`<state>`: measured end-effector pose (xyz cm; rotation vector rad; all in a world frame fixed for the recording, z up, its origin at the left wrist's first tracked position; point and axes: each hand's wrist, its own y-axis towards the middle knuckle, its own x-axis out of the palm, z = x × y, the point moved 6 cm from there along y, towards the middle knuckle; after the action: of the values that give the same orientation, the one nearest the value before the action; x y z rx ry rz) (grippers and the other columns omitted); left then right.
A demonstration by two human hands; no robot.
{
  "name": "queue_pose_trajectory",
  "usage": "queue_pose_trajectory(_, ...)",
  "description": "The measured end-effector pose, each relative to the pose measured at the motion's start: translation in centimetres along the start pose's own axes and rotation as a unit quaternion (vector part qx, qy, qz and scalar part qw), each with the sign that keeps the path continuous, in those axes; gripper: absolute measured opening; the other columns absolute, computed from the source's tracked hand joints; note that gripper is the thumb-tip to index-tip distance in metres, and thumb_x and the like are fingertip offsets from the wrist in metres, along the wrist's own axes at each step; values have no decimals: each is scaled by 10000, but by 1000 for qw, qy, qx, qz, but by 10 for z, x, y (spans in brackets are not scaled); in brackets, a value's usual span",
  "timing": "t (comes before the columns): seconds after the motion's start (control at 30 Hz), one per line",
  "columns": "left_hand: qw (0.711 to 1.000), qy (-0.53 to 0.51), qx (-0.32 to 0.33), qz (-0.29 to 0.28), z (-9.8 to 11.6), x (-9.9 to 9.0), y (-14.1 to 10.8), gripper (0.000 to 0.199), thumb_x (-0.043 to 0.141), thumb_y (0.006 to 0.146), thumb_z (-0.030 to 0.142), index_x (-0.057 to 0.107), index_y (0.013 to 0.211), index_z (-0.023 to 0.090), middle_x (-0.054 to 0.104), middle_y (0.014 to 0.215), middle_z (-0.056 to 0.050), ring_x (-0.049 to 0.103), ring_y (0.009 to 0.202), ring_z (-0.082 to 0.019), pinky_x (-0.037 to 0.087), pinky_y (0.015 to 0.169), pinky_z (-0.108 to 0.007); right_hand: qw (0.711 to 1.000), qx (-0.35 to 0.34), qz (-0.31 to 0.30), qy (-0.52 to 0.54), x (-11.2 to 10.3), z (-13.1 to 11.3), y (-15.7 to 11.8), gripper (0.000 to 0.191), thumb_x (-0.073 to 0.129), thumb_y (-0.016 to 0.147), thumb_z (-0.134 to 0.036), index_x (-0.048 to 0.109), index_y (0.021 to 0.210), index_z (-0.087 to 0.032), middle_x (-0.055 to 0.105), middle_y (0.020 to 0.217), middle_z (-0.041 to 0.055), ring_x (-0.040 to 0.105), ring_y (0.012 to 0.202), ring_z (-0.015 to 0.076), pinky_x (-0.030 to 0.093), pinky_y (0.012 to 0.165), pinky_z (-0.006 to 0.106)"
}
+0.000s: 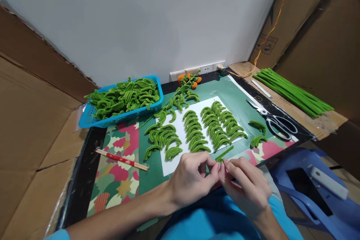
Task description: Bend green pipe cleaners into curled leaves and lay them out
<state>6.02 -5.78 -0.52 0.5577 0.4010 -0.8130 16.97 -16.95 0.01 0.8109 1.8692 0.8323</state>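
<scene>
Near the table's front edge, my left hand (194, 176) and my right hand (246, 183) meet fingertip to fingertip. Both pinch a short green fuzzy stem (225, 153), whose free end points up and to the right; its lower part is partly hidden by the fingers. Just beyond them lies a white sheet (165, 167) with curved green fuzzy pieces (194, 131) laid in rows. More curved pieces (163, 135) overlap the sheet's left side. Two small bunches (258, 141) rest to the right of the sheet.
A blue basket (120, 120) heaped with green pieces stands back left. Wrapped chopsticks (122, 159) lie at left. Scissors (277, 122), a white pen (261, 88) and long green stems (292, 92) are at right. An orange-tipped sprig (189, 80) lies behind. A blue stool (284, 168) holds a phone (309, 191).
</scene>
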Motion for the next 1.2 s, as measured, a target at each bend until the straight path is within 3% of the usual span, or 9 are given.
queue_pose_trajectory(0.17,1000,16,-10,-1,-3,5,-4,282,654,954,156,541,700,201,537,584,56,453,489,-74,330,483,-209,995,-66,-62,32,4,7,-1,222,702,949,-13,724,1043,-213,697,672,11,619,553,148,485,522,275)
queue_pose_trajectory(0.33,999,39,9,-21,-6,7,-4,269,643,973,137,531,740,214,574,619,55,489,511,-91,361,512,-221,994,-52,-83,52,4,17,0,212,676,957,-7,711,955,-216,683,681,6,608,564,141,470,533,270)
queue_pose_trajectory(0.4,995,80,38,-37,-5,9,-4,238,630,968,111,538,776,217,609,659,43,547,555,-116,396,553,-239,986,-17,-145,77,4,26,4,180,680,982,-51,706,919,-218,697,720,13,625,608,147,483,550,266)
queue_pose_trajectory(0.5,980,162,100,-63,-2,15,-6,214,595,985,105,540,814,221,629,705,18,597,617,-166,416,596,-289,945,73,-277,160,-3,47,6,40,761,1009,-191,761,990,-226,773,840,34,704,759,189,570,679,301)
queue_pose_trajectory(0.6,958,233,137,-97,-1,23,-10,192,554,1029,128,559,858,217,651,756,-11,632,670,-212,427,611,-331,950,160,-212,163,-32,79,11,70,749,1027,-207,779,966,-222,795,856,38,721,737,183,577,675,299)
queue_pose_trajectory(0.77,941,283,147,-112,-1,23,-9,163,518,1032,126,577,909,214,666,796,-26,669,699,-245,478,630,-367,967,241,-86,-7,-70,126,9,131,748,1028,-301,805,942,-219,787,823,34,647,615,163,496,558,293)
queue_pose_trajectory(0.9,935,304,164,-79,2,18,-8,217,470,1010,73,574,907,233,658,757,-8,685,663,-243,479,610,-369,966,250,-45,-54,-82,154,7,219,758,1013,-397,820,921,-208,782,794,32,606,576,153,492,545,283)
queue_pose_trajectory(1.03,940,291,161,-73,-8,20,-13,289,444,981,27,631,960,247,720,812,-7,728,701,-224,509,651,-342,944,298,-40,-135,-97,198,10,432,710,986,-600,828,888,-197,773,742,47,619,554,179,493,537,295)
queue_pose_trajectory(1.2,951,284,69,-98,-35,31,-23,385,432,1009,51,733,1157,241,803,1012,-48,773,918,-222,558,793,-302,911,306,-23,-276,-126,260,38,545,601,994,-654,829,896,-169,800,792,128,693,651,259,514,643,362)
